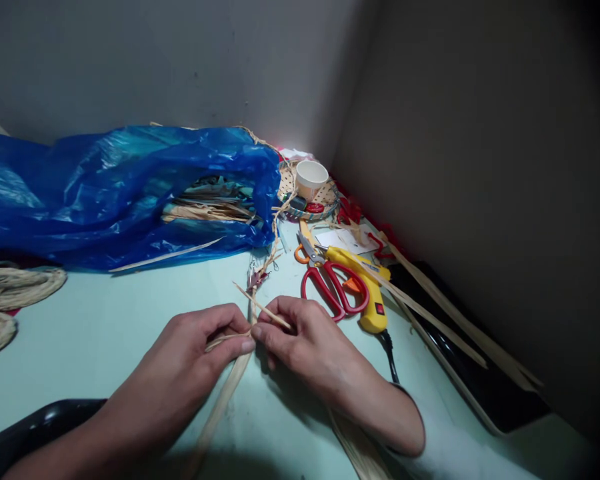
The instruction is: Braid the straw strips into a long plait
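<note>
My left hand [200, 350] and my right hand [300, 340] meet at the middle of the pale green table [110, 320]. Both pinch thin tan straw strips [230, 390] where the strips cross between my fingertips. One strip runs back toward me under my left hand; another pokes up and left from my right fingers. A braided length of the same straw [270, 257] leads away from my hands toward the back of the table.
A blue plastic bag [125, 193] with straw inside lies at the back left. Red-handled scissors [333, 283], a yellow glue gun [365, 293], a white cup [310, 179] and long straw strips [445, 320] lie at the right. Coiled straw rope [10, 293] sits far left. Grey walls close the corner.
</note>
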A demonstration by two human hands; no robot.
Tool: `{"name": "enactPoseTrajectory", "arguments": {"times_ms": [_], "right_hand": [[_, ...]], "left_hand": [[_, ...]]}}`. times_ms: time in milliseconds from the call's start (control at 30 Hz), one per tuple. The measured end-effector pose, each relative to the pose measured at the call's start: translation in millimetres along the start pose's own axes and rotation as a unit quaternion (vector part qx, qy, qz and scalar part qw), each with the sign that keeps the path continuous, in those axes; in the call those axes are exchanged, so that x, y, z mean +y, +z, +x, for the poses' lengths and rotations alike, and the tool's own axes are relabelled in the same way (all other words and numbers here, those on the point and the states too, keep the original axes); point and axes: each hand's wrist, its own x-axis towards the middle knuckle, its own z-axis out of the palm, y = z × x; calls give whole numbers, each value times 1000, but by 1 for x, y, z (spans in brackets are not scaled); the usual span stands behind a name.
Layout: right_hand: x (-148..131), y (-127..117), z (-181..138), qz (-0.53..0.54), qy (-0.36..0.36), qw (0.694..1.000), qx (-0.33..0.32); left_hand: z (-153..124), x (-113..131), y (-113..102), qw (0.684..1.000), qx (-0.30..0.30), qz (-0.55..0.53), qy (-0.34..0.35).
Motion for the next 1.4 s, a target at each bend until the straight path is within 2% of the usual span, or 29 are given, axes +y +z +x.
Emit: {"name": "enactPoseTrajectory", "arguments": {"times_ms": [133, 233, 300, 367, 433, 533, 600, 633, 700, 767, 833, 933, 1000, 1067, 1133, 1233, 1300, 1400], "right_hand": [[-2, 0, 0, -40, 3, 999, 29], [-3, 1, -1, -37, -4, 999, 27], [-3, 2, -1, -28, -13, 999, 25], [-2, 3, -2, -6, -25, 999, 28], [-2, 3, -3, 52, -26, 998, 25], [-2, 4, -5, 187, -9, 982, -10], [-2, 4, -6, 265, -2, 964, -24], [-3, 4, -6, 292, 1, 956, -28], [-4, 4, -6, 323, 12, 946, -25], [-6, 4, -7, 332, 21, 943, -23], [-8, 2, -8, 328, 28, 944, -19], [-9, 1, -10, 305, 42, 951, -18], [-9, 1, -10, 302, 41, 952, -25], [-7, 3, -10, 325, 23, 944, -45], [-5, 4, -10, 333, 1, 941, -56], [-4, 3, -11, 234, -41, 971, -26], [-3, 1, -13, 139, -67, 988, -5], [-1, -1, -16, 29, -82, 996, 1]], "left_hand": [[3, -1, -7, 999, 4, 33, 19], [2, -1, -9, 999, 28, 24, 27], [-4, 1, -5, 997, 58, 46, 31], [-13, 2, 4, 983, 111, 128, 72], [-21, 2, 15, 940, 162, 254, 162], [-27, -5, 25, 827, 192, 426, 312], [-27, -13, 27, 766, 191, 477, 387], [-26, -17, 27, 748, 188, 486, 411], [-25, -23, 25, 734, 182, 485, 439], [-25, -24, 23, 755, 176, 457, 436], [-25, -18, 20, 827, 167, 370, 388], [-21, -4, 13, 950, 152, 160, 219], [-14, 2, 9, 990, 106, -10, 87], [-7, 5, 7, 982, 8, -188, -2], [-2, 4, 7, 946, -68, -315, -49], [1, 3, 8, 921, -68, -370, -102], [3, 3, 7, 927, -55, -355, -105], [4, 4, 6, 951, -46, -296, -81]]}}
